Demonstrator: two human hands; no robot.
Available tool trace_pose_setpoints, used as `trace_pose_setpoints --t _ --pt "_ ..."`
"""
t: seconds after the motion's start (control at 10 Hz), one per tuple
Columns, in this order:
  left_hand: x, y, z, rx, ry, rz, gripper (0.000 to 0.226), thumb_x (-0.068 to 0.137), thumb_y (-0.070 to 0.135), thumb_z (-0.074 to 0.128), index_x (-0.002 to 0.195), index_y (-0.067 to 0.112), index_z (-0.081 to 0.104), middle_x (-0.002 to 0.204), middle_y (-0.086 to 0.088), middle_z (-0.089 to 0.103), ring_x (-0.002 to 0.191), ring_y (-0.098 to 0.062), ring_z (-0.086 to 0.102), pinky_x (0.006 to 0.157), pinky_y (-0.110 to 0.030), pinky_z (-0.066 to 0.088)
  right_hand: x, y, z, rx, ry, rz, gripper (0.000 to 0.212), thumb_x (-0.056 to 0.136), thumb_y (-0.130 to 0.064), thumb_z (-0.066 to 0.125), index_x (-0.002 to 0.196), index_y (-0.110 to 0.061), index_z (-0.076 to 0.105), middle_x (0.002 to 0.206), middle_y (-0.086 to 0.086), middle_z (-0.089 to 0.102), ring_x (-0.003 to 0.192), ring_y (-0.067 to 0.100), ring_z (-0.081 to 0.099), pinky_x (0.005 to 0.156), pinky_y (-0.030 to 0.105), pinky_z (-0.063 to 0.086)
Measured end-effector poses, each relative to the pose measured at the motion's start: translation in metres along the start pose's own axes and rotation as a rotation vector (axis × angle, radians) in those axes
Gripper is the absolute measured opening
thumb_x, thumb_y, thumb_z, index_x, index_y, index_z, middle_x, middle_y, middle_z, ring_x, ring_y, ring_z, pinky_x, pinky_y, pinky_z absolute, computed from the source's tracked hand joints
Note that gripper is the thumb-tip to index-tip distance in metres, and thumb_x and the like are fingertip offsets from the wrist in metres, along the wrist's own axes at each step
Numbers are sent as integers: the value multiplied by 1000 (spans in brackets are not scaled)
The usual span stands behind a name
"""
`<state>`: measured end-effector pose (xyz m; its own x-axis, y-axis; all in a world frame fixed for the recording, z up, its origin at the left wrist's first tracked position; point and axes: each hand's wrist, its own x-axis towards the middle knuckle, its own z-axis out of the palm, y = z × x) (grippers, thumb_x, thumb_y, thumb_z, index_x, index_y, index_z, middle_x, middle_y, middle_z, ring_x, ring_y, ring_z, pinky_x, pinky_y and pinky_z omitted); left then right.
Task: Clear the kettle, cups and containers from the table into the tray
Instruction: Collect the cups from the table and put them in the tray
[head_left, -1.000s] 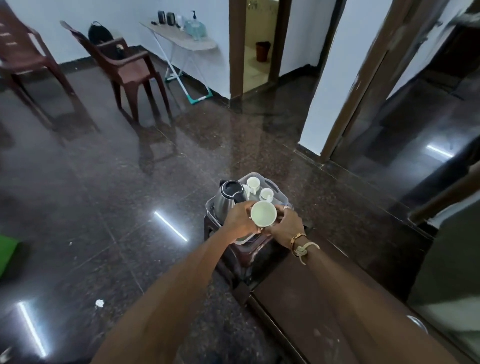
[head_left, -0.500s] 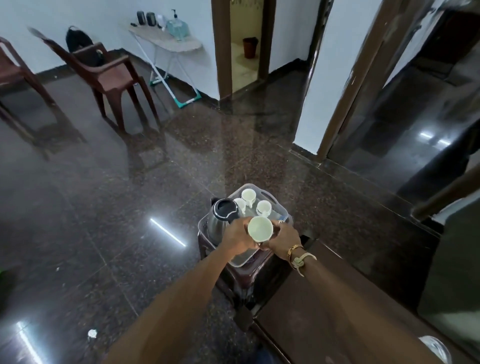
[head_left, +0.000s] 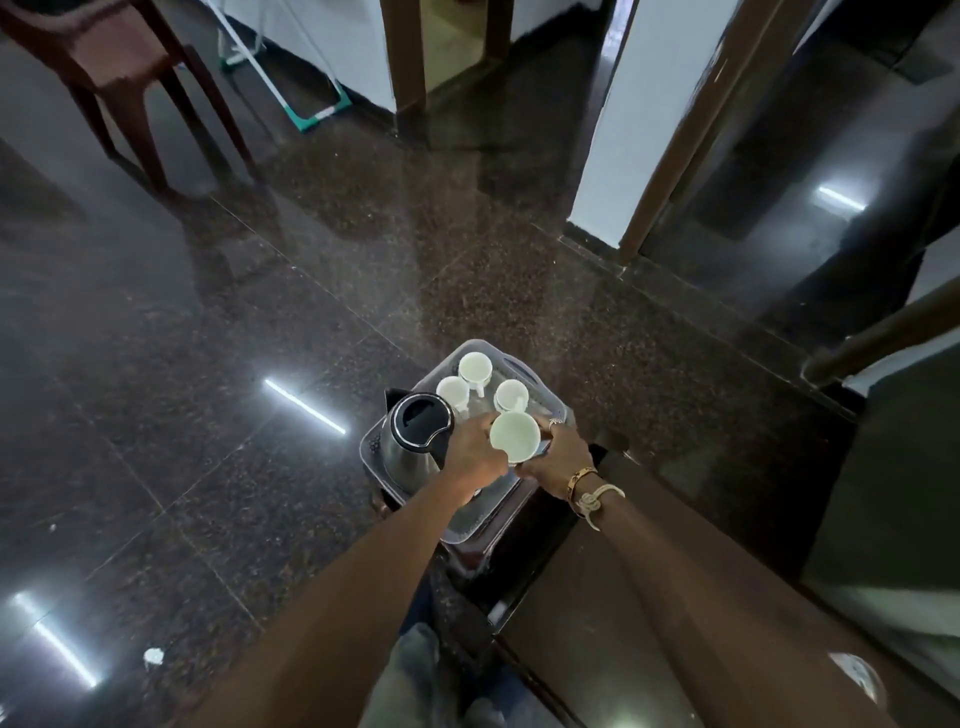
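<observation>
A clear plastic tray (head_left: 470, 519) rests on a dark brown stool. In it stand a steel kettle with a black lid (head_left: 415, 434) on the left and three small white cups (head_left: 475, 368) at the far end. A fourth white cup (head_left: 515, 435) is held over the tray's middle, its mouth facing me. My left hand (head_left: 475, 451) grips it from the left. My right hand (head_left: 556, 453) holds it from the right, a bracelet and cord on that wrist.
A dark brown table (head_left: 675, 623) runs from the stool toward the lower right, with a round clear object (head_left: 857, 675) near its edge. A brown plastic chair (head_left: 130, 67) stands at the upper left. White wall and door frames (head_left: 649, 130) lie ahead. The floor is polished dark granite.
The camera has tilted down and closer, so the tray sits lower in view. Both hands still hold the white cup over the tray, now slightly lower toward it.
</observation>
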<state>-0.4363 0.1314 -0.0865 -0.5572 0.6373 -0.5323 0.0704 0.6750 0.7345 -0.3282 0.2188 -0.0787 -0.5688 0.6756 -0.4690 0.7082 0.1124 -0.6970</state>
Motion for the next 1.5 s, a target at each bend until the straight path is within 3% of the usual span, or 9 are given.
trace_pose_setpoints --t 0.2,0.3,0.5,0.7,0.9,1.0,1.1,1.3,1.5 --pt "46 -3 1 -39 -66 -136 48 77 -3 50 120 15 65 109 -9 68 102 -26 61 74 -31 49 52 11 13 21 -70 38 74 67 -1 76 137 -13 57 126 4 67 116 18 61 91 26 49" --pt "72 10 -1 -136 -8 -214 46 83 -2 45 123 11 62 115 -12 65 104 -27 60 76 -31 47 77 3 12 50 -93 41 68 75 7 66 140 -10 52 129 4 64 111 11 57 83 11 43" --pt "104 26 0 -381 -5 -369 42 100 13 35 137 -2 48 141 -25 50 130 -39 50 106 -46 45 117 3 9 44 -106 20 68 77 18 56 140 -8 52 124 -2 59 112 9 51 73 -5 36" --pt "120 28 5 -609 58 -501 72 99 64 27 142 9 46 145 -14 48 132 -35 46 107 -44 38 145 26 29 47 -202 55 68 74 13 57 137 -14 57 125 3 65 111 12 55 89 26 48" --pt "146 24 20 -589 113 -555 88 93 73 10 142 10 47 142 -15 51 130 -36 48 113 -48 35 169 46 49 -26 -252 21 52 82 2 60 129 -18 61 100 -4 67 95 13 60 78 22 43" --pt "159 14 30 -554 130 -586 82 95 69 11 117 6 59 99 -14 76 107 -31 60 111 -40 36 180 56 56 -54 -279 28 54 81 -4 63 132 -19 59 110 -3 69 106 17 64 88 27 50" --pt "159 22 32 -574 127 -673 78 99 65 10 81 5 57 36 5 55 69 -17 51 97 -33 39 187 67 64 -101 -303 17 51 81 -10 67 130 -22 60 108 0 72 104 21 66 89 33 53" --pt "179 -2 49 -667 155 -691 81 97 68 16 149 7 29 84 -6 55 101 -24 50 96 -38 39 199 87 79 -109 -329 4 44 75 -16 66 117 -29 62 98 -2 73 96 23 68 85 46 57" --pt "191 -16 58 -562 143 -697 90 92 75 12 146 9 41 143 -15 48 130 -31 45 107 -43 33 209 100 92 -96 -312 3 39 71 -16 65 108 -28 63 90 -4 72 90 20 69 79 47 58"
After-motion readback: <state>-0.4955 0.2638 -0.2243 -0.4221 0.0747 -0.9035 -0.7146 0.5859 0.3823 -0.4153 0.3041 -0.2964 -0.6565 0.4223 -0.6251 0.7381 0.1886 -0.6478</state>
